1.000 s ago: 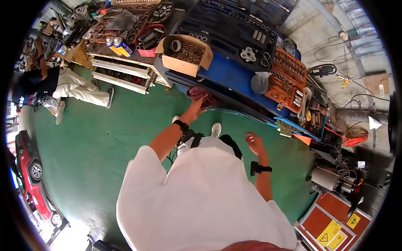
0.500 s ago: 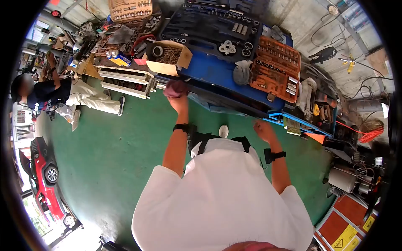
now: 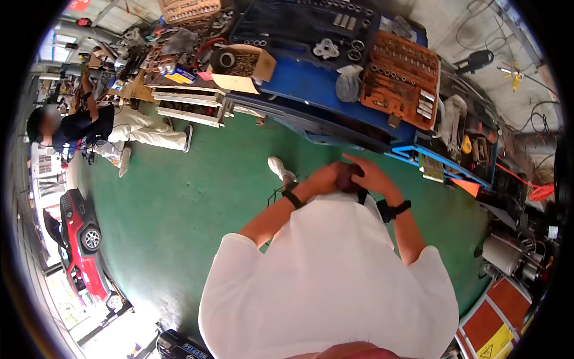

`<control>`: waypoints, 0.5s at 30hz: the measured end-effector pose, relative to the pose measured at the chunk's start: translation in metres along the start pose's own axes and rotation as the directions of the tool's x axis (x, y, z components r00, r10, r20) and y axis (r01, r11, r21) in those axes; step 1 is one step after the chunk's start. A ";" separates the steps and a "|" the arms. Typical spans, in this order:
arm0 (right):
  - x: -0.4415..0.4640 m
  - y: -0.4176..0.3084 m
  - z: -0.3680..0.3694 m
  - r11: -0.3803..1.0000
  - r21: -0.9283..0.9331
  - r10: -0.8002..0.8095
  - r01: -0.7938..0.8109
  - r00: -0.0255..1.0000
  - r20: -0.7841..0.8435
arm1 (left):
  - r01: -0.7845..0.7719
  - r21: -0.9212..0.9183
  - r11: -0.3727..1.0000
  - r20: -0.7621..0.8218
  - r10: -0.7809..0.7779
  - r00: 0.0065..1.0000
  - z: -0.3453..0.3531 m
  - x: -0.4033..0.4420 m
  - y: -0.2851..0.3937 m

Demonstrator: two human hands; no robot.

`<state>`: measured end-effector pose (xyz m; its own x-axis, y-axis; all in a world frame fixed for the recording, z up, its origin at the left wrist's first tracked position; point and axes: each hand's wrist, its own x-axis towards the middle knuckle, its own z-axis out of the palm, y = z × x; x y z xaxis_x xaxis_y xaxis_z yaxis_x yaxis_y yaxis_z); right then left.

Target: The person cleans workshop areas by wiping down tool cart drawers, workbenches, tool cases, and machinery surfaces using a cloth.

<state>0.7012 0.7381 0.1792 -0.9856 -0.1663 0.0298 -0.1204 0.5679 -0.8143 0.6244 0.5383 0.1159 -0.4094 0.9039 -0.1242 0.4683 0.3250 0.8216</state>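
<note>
- Floor (image 3: 179, 215), green and glossy, spreads below my hands and far out to their left.
- Pale wall (image 3: 445, 36), hung with cables, rises beyond my grip, ahead and to the right.
- Blue cart (image 3: 290, 90) stands ahead of my hands, between them and the wall; on top are a dark socket tray (image 3: 281, 30), a grey wrapped bundle (image 3: 348, 85) and, ahead-right, an open orange case (image 3: 382, 96).
- Cardboard box (image 3: 239, 84) of small metal pieces sits at the cart's left end, ahead-left of my grip; past it is a bench with pulled-out drawers (image 3: 190, 107).
- Another person (image 3: 89, 122) stands well apart to my grip's left, with a red car (image 3: 81, 242) rearward of them.
- Pale tank (image 3: 501, 254) and red chest (image 3: 502, 305) stand rightward and behind.
- White shoe (image 3: 280, 168) shows left of my grip.
- Dark red cloth (image 3: 348, 178) is bunched between my left hand (image 3: 324, 179) and right hand (image 3: 373, 178), fingers curled about it, just before my white shirt (image 3: 329, 263); how tightly, I cannot tell.
</note>
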 end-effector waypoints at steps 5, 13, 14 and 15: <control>0.031 0.006 0.000 0.900 0.342 0.295 -0.269 0.955 -0.025 | 0.031 -0.179 0.983 -0.359 -0.095 0.928 -0.021 0.001 0.004; 0.101 -0.033 0.038 0.997 0.062 0.040 -0.036 0.997 -0.070 | 0.161 0.107 0.981 -0.366 -0.112 0.924 -0.051 0.006 -0.082; 0.103 -0.038 0.041 1.000 0.029 -0.006 0.009 0.992 -0.127 | 0.218 0.161 0.963 -0.391 -0.141 0.909 -0.051 0.010 -0.088; 0.105 -0.036 0.041 0.999 0.033 -0.002 0.007 0.990 -0.141 | 0.212 0.172 0.962 -0.382 -0.133 0.915 -0.051 0.012 -0.097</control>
<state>0.6073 0.6673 0.1884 -0.9922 -0.0520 0.1131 -0.1232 0.5398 -0.8327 0.5343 0.5040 0.0629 -0.7358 0.6771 -0.0107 0.4982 0.5519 0.6687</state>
